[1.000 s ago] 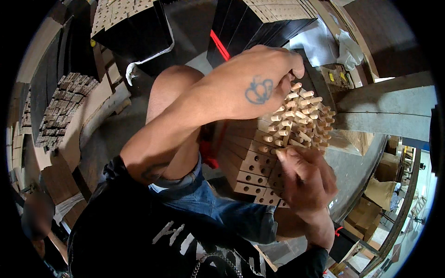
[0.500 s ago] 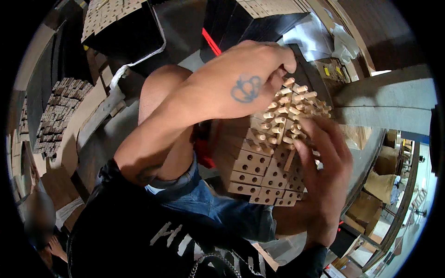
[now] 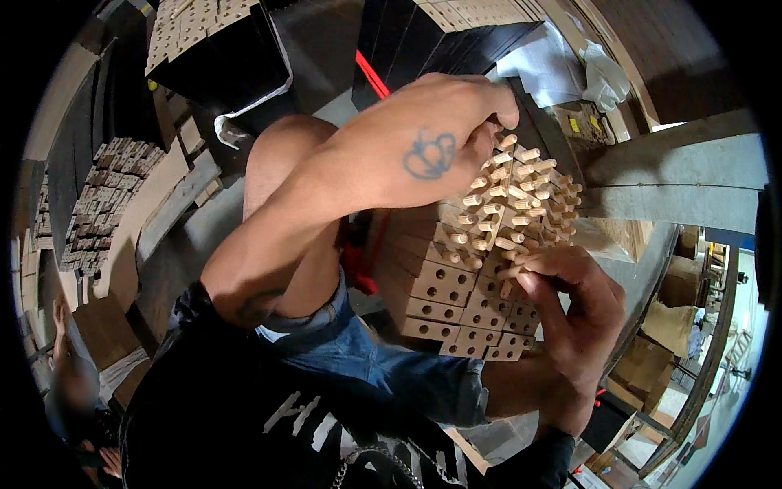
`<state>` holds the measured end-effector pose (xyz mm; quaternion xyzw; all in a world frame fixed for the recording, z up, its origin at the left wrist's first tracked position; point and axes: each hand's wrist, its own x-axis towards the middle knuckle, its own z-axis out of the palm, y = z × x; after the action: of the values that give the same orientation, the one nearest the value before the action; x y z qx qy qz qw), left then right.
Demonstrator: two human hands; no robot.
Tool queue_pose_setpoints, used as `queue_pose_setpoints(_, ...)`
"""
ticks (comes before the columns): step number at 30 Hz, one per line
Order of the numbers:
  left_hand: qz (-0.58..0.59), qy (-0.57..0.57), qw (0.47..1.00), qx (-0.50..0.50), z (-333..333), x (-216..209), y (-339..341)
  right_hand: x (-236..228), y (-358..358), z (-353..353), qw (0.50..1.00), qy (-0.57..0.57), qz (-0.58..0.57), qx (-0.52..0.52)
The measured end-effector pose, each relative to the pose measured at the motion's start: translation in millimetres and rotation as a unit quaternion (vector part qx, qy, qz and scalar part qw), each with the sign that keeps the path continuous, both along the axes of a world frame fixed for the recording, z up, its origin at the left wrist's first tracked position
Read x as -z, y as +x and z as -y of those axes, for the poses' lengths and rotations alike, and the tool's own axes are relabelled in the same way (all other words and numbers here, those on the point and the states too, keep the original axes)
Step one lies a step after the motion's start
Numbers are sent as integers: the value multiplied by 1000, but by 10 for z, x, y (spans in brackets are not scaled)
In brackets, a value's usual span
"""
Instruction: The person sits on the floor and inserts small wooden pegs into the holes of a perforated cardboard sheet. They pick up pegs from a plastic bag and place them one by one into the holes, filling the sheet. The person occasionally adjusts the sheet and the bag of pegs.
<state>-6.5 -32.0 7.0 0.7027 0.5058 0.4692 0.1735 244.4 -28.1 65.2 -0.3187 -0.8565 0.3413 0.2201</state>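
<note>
Between my knees stands a stack of wooden pieces [image 3: 432,310] whose pale end faces are drilled with round holes. Wooden dowels [image 3: 498,191] stick out of the holes over its far part; the near rows show bare holes. With thumb and fingers, my right hand [image 3: 580,303] pinches a dowel [image 3: 508,279] just above the face, at the border between filled and bare holes. My left hand [image 3: 456,122] reaches across to the far left edge of the stack, its fingers curled. What it holds, if anything, is hidden behind the hand.
More drilled stacks with black sides [image 3: 216,61] stand ahead, beside papers [image 3: 544,69] and a crumpled white bag [image 3: 604,77]. A heap of small wooden pieces [image 3: 106,204] lies left. A grey beam [image 3: 668,179] runs at right. Another person's hand [image 3: 110,460] shows at lower left.
My right hand has drawn a little toward me, off the standing dowels, and now pinches a dowel at the near rows. My left hand has hardly moved.
</note>
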Motion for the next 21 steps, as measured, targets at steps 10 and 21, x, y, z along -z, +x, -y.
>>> queue_pose_setpoints(10, -5, -10, 1000, 3, -14, -3, -7, 23, 35, 100, 960, 255, 82, -82)
queue_pose_setpoints(21, -1, 1, 1000, 4, 9, 29, -24, -140, 116, 23, 923, 280, 198, -173)
